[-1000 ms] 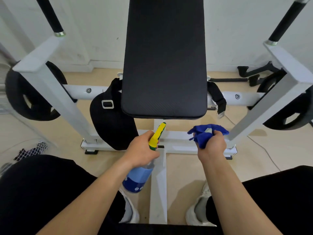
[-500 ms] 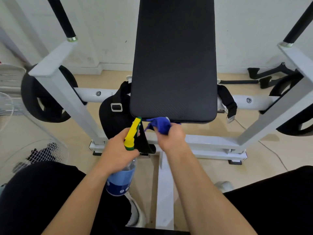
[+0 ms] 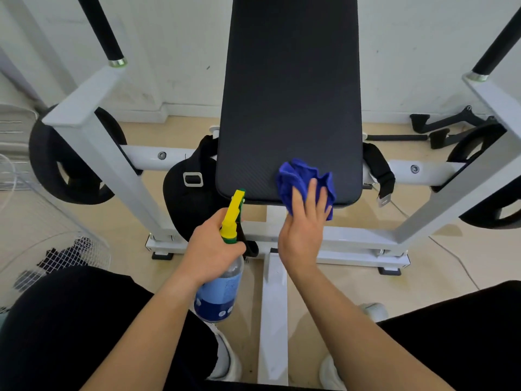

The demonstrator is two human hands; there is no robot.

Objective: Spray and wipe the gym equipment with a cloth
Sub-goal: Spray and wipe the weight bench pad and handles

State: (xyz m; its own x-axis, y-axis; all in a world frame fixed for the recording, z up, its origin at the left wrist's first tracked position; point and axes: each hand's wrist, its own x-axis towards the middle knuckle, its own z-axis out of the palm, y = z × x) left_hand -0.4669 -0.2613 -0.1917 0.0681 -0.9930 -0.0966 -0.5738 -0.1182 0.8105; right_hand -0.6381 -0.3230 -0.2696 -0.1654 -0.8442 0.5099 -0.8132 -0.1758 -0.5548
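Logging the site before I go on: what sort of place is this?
Probably a small gym, perhaps a home one: a black padded bench on a white steel frame, with black weight plates racked on either side.

Black bag hangs centre-left; wire mesh — far left.

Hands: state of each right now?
Left hand: grips the bottle.
Right hand: open, presses the cloth flat on the pad.
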